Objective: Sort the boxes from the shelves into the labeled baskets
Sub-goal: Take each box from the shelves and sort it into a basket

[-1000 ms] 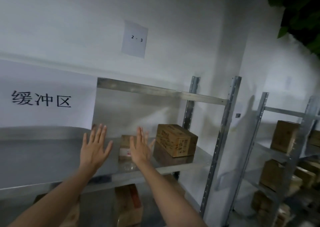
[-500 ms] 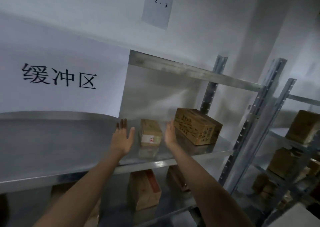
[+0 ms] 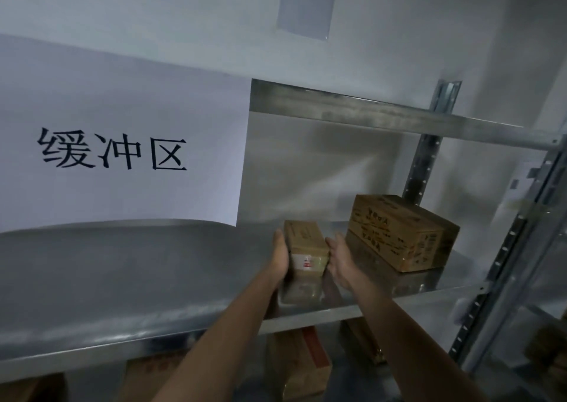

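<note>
Both hands: since half a second ago you have brought them in from either side, and they now meet the small box that then stood free between them.
Left hand: pressed flat on the box's left side, fingers nearly straight along it, thumb up by the top edge. No finger visibly curls round the box.
Right hand: fingers stretched forward and touching the box's right side, palm turned inward. The fingertips are partly hidden, so you cannot tell how far they bend.
Small box: brown carton with a white, red-printed label on its near end. It sits on the metal shelf near the front edge, between your palms.
Large box: printed brown carton on the same shelf, just right of your right hand and apart from the small box.
Big sign: white sheet with three black characters, behind the shelf's left part.
Small sign: sheet on the wall above, reading "2 - 3".
Lower level: more cartons below the shelf, dim and partly hidden by your forearms.
Upright: perforated metal post at the shelf's right front.
</note>
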The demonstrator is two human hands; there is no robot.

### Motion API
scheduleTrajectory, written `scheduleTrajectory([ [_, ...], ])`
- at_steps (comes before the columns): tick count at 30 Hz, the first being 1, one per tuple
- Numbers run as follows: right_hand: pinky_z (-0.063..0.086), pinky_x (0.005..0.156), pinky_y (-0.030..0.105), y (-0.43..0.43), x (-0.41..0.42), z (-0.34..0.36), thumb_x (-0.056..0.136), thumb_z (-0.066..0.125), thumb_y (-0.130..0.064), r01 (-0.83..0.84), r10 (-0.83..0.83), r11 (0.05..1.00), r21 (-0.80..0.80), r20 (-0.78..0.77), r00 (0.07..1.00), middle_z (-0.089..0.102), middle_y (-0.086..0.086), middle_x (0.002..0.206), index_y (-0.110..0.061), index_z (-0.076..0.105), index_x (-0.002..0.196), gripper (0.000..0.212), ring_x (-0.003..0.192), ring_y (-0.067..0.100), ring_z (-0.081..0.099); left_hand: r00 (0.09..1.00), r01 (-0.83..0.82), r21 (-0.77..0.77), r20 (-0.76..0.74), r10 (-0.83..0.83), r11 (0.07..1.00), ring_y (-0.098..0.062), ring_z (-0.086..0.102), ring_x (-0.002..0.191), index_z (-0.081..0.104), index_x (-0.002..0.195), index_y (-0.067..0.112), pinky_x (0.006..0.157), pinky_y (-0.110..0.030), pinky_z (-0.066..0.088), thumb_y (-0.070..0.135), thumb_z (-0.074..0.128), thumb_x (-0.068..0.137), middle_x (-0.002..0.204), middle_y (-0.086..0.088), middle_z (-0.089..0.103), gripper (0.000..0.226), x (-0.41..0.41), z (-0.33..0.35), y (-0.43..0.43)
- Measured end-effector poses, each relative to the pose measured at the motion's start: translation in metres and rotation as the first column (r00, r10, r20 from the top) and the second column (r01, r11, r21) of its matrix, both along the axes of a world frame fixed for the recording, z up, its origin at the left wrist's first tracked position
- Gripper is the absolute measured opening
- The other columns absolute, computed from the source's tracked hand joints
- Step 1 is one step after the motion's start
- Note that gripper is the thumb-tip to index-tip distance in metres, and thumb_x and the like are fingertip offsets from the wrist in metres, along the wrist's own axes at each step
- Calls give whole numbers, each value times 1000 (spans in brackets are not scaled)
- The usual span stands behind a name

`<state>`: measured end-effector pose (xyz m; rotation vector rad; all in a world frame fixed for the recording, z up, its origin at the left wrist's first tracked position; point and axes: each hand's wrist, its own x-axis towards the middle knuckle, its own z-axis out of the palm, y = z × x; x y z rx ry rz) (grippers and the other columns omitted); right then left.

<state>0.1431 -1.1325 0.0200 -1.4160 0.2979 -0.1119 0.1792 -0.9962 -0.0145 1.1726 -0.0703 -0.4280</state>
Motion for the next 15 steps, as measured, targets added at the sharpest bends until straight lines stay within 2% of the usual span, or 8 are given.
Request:
scheduleTrajectory([
  [3,54,76,36,4,8,-2,107,18,-46,-37,37,999,7,-29,999,67,21,119,-5,56,133,61,108,33,66,999,-25,58,37,23,998,-13,73,84,65,123,15,60,-19,56,62,4,103,97,-3,74,80,-7,3,-7],
  [5,55,69,33,5,10,-5,107,25,-43,-59,58,997,-41,-28,998,73,15,102,-9,63,119,52,88,26,71,996,-60,105,74,53,993,-9,71,80,65,120,17,54,-15,53,56,7,106,97,-2,72,70,-11,6,-10],
  [7,55,61,29,8,7,-2,107,32,-34,-56,55,997,-55,-7,998,72,11,92,-12,64,107,39,76,23,69,984,-135,136,136,116,982,-14,70,91,61,125,15,58,-14,52,49,19,108,112,-7,71,57,-15,11,-11],
  [9,54,57,29,8,6,0,107,35,-28,-40,39,998,-45,-22,999,69,10,87,-13,62,99,32,72,22,66,966,-197,176,204,160,965,-20,68,104,55,135,11,67,-17,51,39,32,108,128,-13,66,45,-14,9,-9],
  [13,55,66,34,13,-3,4,106,35,-26,-57,58,995,-76,8,998,70,12,94,-12,60,108,29,79,24,68,943,-255,151,259,210,955,-16,66,92,52,135,12,67,-18,51,21,38,106,125,-12,65,33,-34,22,3],
  [15,54,69,34,18,-11,6,106,34,-24,-62,66,993,-99,40,997,69,12,99,-10,58,117,30,85,25,67,938,-264,136,267,222,955,-16,65,95,50,137,15,73,-21,52,17,40,105,123,-10,64,33,-44,29,10],
])
